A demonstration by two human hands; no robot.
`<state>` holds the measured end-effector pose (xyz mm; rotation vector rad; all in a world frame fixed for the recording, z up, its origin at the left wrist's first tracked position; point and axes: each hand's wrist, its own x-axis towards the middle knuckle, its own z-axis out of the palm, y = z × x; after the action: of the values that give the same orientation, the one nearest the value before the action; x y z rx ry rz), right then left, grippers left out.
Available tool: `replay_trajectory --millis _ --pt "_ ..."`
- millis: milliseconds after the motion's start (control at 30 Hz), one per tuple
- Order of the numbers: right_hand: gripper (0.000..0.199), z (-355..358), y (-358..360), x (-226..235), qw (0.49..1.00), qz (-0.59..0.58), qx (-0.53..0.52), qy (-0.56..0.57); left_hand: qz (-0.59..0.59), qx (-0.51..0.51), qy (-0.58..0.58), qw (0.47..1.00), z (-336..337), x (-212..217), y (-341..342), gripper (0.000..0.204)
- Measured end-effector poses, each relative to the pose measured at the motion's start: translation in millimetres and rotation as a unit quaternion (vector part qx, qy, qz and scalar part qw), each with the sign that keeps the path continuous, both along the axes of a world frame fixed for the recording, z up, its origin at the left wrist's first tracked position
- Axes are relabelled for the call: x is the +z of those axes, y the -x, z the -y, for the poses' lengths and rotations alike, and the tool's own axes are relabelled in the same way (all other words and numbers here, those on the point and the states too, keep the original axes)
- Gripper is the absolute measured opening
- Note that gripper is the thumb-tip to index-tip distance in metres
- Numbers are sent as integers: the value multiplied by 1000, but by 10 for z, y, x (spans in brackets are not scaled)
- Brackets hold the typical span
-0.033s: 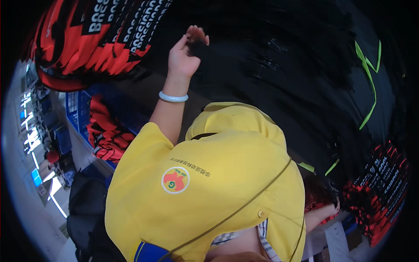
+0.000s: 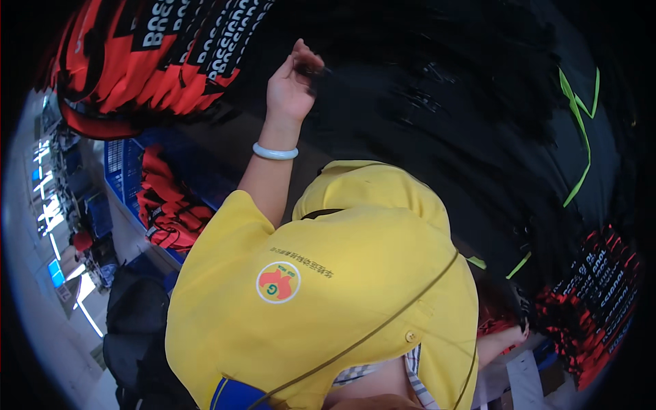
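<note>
My left hand [image 2: 290, 92], with a pale bangle on its wrist, reaches out over a wide spread of black cloth-like material [image 2: 424, 150]. Its fingers curl toward the thumb around a small dark thing [image 2: 305, 76], too dim to name. At the lower right, my right hand [image 2: 517, 336] is beside dark red and black material [image 2: 495, 320]. Its fingers are mostly hidden, so I cannot see whether they grip anything. Thin lime-green strips [image 2: 581, 130] lie on the black material at the right.
Stacked red and black printed fabric pieces [image 2: 150, 75] rise at the upper left, with a similar pile [image 2: 591, 307] at the lower right. A blue plastic crate [image 2: 117, 167] stands left, near red fabric [image 2: 174, 212]. Something black [image 2: 137, 328] sits behind my left side.
The fingers of my left hand have curled in further. My right hand has barely moved, and the whole view has shifted slightly.
</note>
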<state>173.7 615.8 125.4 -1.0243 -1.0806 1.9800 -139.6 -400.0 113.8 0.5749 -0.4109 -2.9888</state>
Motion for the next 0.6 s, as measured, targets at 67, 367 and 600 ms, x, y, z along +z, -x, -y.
replay_trajectory --millis 67,367,600 --pt "30 -193 -416 303 1000 11 -12 2 -61 0 -96 994 126 -118 -48 28" --pt "24 1065 -665 701 968 -174 176 -40 29 -211 261 941 -637 86 -184 31" --pt "18 3753 1256 2201 927 -6 265 -264 -33 -509 477 716 -1257 257 -367 28"
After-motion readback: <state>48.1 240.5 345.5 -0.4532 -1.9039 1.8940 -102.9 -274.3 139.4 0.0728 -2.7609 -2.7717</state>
